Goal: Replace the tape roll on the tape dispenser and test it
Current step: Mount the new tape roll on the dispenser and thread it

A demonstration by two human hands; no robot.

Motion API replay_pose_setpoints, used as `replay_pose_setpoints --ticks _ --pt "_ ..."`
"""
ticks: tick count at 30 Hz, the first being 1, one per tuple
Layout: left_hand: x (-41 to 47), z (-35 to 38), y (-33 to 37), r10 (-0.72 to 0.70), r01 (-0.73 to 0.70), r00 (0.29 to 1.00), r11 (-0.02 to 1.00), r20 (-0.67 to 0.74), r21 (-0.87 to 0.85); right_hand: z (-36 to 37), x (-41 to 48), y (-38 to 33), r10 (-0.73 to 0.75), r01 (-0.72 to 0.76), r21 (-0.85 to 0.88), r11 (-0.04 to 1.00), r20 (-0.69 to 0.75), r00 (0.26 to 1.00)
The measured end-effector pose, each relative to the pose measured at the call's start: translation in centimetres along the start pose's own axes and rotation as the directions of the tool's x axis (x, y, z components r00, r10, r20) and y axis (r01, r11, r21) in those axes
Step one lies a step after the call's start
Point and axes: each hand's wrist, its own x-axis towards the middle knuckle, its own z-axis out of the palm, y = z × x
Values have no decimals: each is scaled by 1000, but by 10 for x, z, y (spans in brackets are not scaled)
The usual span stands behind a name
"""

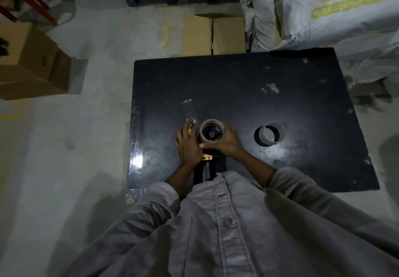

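A yellow and black tape dispenser [207, 158] lies on its side on the black table [280, 95], its handle toward me. A brown tape roll [211, 133] sits on the dispenser's hub. My right hand [226, 142] wraps around the roll from the right. My left hand [188, 146] presses on the dispenser's front end, left of the roll. A strip of clear tape [190, 110] runs from under my left fingers away across the table. An empty cardboard core [272, 134] stands on the table to the right, apart from both hands.
Cardboard boxes stand past the table's far edge [212, 35] and at the left on the floor [32, 65]. Large wrapped sacks [323, 11] are piled at the back right. Clear tape [136, 147] covers the table's left edge.
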Motion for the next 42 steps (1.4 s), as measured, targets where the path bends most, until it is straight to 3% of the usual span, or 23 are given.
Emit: replay_pose_setpoints --ticks 10,16,18,20,22,26,30,32,35,42 --pt "-7 -14 2 -28 27 999 999 41 29 -14 -11 -6 -32 24 -149 988 -50 998" --pt "-4 -22 6 -11 15 990 1000 140 -25 -28 -13 1 -18 19 -78 997 6 1000" --pt "-4 -22 7 -9 12 989 1000 146 -22 -33 -12 1 -14 14 92 996 -6 1000" --pt "-6 -23 8 -18 22 991 999 133 -27 -43 -7 -6 76 -47 417 908 -53 996" --pt "-7 -23 10 -21 24 992 999 122 -21 -56 0 -14 128 -58 560 827 -87 988" --pt "-6 -26 15 -35 34 986 999 163 7 -51 -9 -13 21 1 361 933 -57 998" --pt "-3 -24 12 -95 124 986 968 139 -220 -39 -23 7 -176 174 57 983 48 983" --pt "-6 -25 12 -175 215 976 876 130 -433 -39 -24 11 -218 219 -33 975 40 975" --pt "-11 -34 18 -266 312 948 656 177 -687 -38 -24 11 -237 238 -56 970 29 971" --pt "-5 -30 10 -188 255 967 784 175 -566 -35 -24 9 -256 260 -122 958 50 965"
